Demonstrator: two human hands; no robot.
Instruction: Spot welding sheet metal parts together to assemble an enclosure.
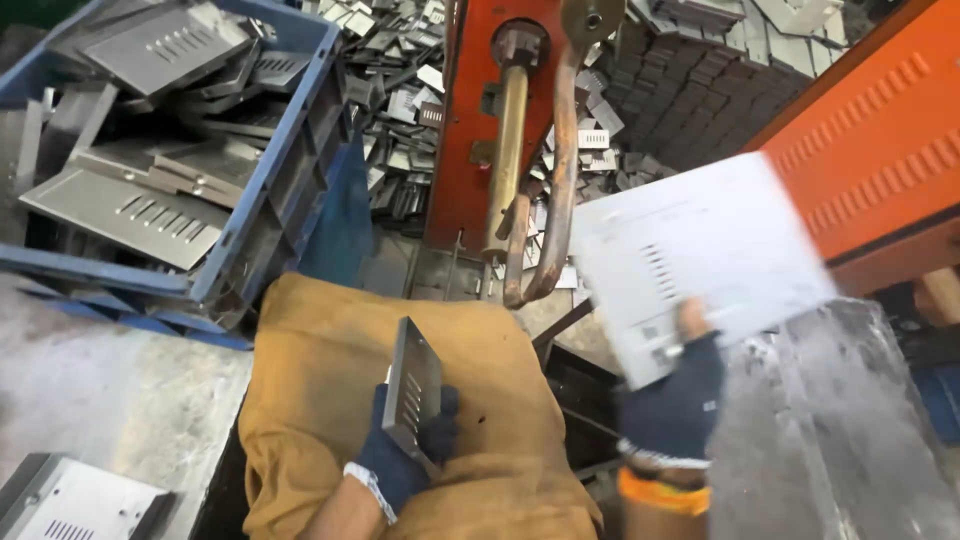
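Fingers (pixel 432 432) of left hand (pixel 405 455) clamped on upright bracket (pixel 413 392); right hand (pixel 672 400) pinching blurred panel (pixel 695 255) (upper right of bracket).

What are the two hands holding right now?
Left hand: closed on a small slotted metal plate, held upright.
Right hand: closed on a bigger white metal panel, blurred.

Straight ahead, the orange spot-welding machine (pixel 470 120) with its brass rod (pixel 508 150) and curved copper arm (pixel 560 170) blocks the middle. A blue plastic crate (pixel 300 130) full of grey slotted metal plates walls off the left. Open room lies over the tan cloth-covered lap (pixel 330 370), between both gloved hands.
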